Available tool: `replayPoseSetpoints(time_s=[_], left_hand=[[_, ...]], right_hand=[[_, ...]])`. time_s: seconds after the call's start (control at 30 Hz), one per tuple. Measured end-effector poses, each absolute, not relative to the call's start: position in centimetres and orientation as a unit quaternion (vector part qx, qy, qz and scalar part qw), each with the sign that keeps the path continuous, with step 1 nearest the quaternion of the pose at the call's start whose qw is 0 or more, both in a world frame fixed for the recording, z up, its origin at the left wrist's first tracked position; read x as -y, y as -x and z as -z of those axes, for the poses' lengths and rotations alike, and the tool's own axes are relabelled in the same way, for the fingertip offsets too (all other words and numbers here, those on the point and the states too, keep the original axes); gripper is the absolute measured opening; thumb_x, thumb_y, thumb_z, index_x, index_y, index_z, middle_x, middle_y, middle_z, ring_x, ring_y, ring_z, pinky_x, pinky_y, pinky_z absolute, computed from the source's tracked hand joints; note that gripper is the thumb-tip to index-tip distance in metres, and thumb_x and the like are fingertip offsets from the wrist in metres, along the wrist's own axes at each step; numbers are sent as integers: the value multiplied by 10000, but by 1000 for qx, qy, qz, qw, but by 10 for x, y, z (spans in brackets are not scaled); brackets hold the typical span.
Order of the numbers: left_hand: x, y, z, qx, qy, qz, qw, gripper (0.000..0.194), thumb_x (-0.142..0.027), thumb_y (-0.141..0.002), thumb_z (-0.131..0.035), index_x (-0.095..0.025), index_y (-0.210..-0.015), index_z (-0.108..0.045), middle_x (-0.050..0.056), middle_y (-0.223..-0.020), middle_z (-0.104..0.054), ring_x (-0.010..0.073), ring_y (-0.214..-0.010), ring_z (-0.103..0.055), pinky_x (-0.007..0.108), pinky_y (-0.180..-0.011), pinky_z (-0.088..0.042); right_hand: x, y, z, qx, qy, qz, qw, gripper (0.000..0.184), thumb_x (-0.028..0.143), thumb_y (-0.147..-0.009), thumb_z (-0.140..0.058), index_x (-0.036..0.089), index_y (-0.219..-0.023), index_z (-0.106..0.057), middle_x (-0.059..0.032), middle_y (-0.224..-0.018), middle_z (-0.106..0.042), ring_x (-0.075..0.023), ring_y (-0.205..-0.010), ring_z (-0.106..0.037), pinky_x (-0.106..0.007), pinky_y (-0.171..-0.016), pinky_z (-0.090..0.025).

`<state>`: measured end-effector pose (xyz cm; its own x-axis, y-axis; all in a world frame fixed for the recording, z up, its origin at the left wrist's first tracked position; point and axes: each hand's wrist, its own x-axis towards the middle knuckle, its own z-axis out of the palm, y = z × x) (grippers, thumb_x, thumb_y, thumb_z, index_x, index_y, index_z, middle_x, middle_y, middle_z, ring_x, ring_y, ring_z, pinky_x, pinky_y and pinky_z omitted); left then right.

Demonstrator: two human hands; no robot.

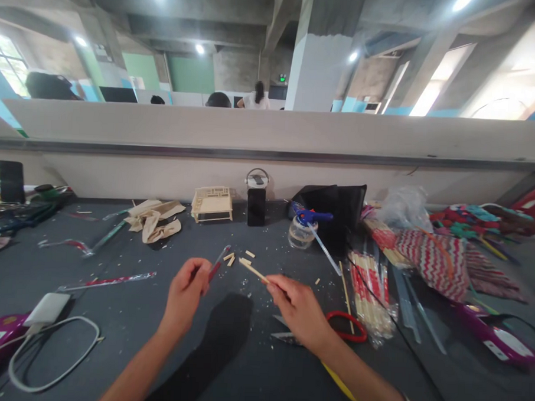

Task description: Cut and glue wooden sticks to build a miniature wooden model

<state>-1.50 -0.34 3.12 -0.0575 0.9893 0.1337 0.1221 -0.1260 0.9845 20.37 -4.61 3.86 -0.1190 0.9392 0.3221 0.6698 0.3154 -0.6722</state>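
My left hand is closed around a narrow red strip with a shiny clear end, which points up and away; its exact kind is hard to make out. My right hand pinches a thin wooden stick, its far end angled left over the dark table. Around that tip lie several short cut wooden pieces and pale crumbs. Red-handled scissors rest partly hidden under my right wrist, blades toward the left. Farther back stands a small wooden model bench.
A black phone stands upright at the back. A blue glue gun rests on a clear jar. Wrapped chopsticks and a zigzag-patterned cloth lie right. Brown paper, red wrappers and a white cable lie left.
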Motion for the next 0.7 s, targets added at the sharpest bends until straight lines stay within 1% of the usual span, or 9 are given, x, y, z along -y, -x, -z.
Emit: replayPoseSetpoints(time_s=[0.07,0.13,0.17,0.23,0.33,0.43,0.57,0.7], left_hand=[[-7,8,-29,-454,-505,-540,497,211,-379,-816,-575,-199,-922,-545,-77,-580,-438,77,-499,-413,197,-483,-347],[-9,-5,-22,-386,-492,-523,578,328,-351,-798,-608,-204,-1081,-531,-67,-631,-467,85,-523,-449,207,-483,-376],[-8,-11,-17,-356,-486,-515,610,369,-344,-802,-609,-200,-1130,-523,-60,-641,-475,93,-541,-468,216,-493,-393],[-5,-19,-6,-318,-473,-512,643,380,-331,-822,-595,-194,-1168,-520,-50,-642,-487,102,-564,-486,230,-521,-414],[-2,-18,5,-298,-460,-528,649,353,-284,-851,-576,-214,-1191,-514,-41,-655,-516,100,-605,-502,239,-603,-422],[-4,-9,7,-270,-447,-546,655,331,-233,-870,-552,-245,-1197,-500,-33,-699,-537,101,-659,-506,255,-681,-420],[-4,-5,5,-246,-442,-542,671,327,-209,-889,-519,-267,-1208,-479,-33,-717,-525,102,-666,-489,255,-667,-413],[-1,-7,5,-266,-475,-524,655,333,-213,-892,-526,-274,-1215,-471,-35,-732,-536,90,-654,-482,238,-655,-410]], right_hand=[[35,-187,-39,672,552,-274,410,257,302,-924,-419,194,-960,-649,3,-664,-632,-129,-604,-591,-222,-565,-440],[24,-168,-36,620,536,-347,455,215,304,-878,-483,169,-915,-646,5,-650,-622,-120,-586,-581,-211,-541,-432],[19,-160,-33,594,530,-379,471,204,314,-858,-507,161,-882,-641,5,-641,-618,-115,-571,-573,-205,-522,-426],[13,-150,-27,549,524,-430,489,206,345,-830,-540,158,-823,-627,11,-616,-605,-101,-523,-543,-189,-465,-395],[13,-148,-19,511,531,-461,495,227,382,-801,-574,162,-806,-626,15,-606,-594,-75,-460,-472,-172,-392,-320],[18,-150,-14,502,533,-477,487,234,393,-795,-588,165,-805,-635,14,-613,-592,-58,-432,-411,-171,-373,-280],[25,-149,-12,493,517,-516,473,263,417,-797,-597,159,-772,-636,14,-605,-586,-46,-428,-377,-170,-373,-262],[28,-147,-13,475,507,-554,459,292,437,-773,-622,147,-735,-625,19,-580,-576,-31,-408,-345,-167,-360,-226]])
